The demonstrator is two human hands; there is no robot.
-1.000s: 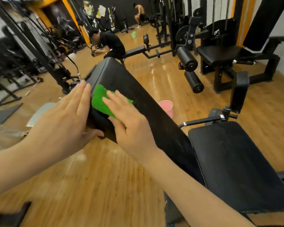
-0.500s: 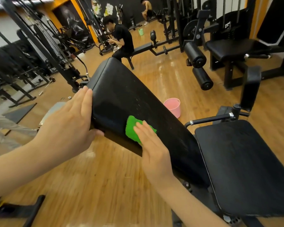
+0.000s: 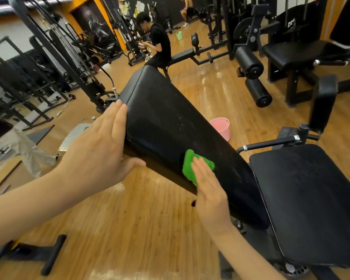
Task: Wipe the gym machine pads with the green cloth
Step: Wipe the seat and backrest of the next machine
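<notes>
- The cloth is pressed flat against the lower part of the back pad, near its closer edge, under the right hand.
- Right hand: fingers laid out straight on top of the cloth, so it's pushed along rather than gripped.
- Left hand: also flat and relaxed, fingers straight along the pad's left side edge with the thumb tucked under the bottom edge. The pad looks to be steadied that way; nothing is grasped.
- Progress, as a guess: faint streaks and specks can be seen on the upper and middle part of the back pad, so it can't be called finished from here. Whether those areas have been covered can't be told.
- The strip of back pad between the cloth and the seat probably remains to be wiped.
- The seat looks dull and a bit dusty, and is likely left for later, same for the small upright pad to the right.
- A pink bucket is parked on the floor behind the pad, maybe for rinsing.
</notes>
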